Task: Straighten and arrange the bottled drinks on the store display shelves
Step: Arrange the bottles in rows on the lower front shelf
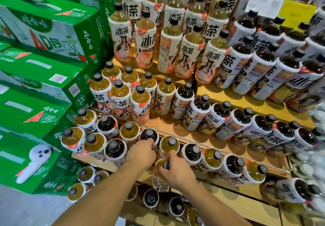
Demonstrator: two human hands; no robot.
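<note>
Tiered wooden shelves (228, 95) hold rows of tea bottles with white labels and black caps, some amber, some dark. On the third tier down, my right hand (177, 171) grips the neck of an amber bottle (159, 173) at the shelf's front edge. My left hand (141, 153) is curled round a dark bottle (149, 135) just behind it, fingers over its shoulder. Another amber bottle (169, 145) stands between the two hands. Amber and dark bottles are mixed in this row.
Green drink cartons (44, 67) are stacked in steps along the left, close against the shelves. A lower tier (255, 206) below my arms carries more bottles. Yellow and white price tags (297, 9) hang at the upper right. Grey floor shows at the bottom left.
</note>
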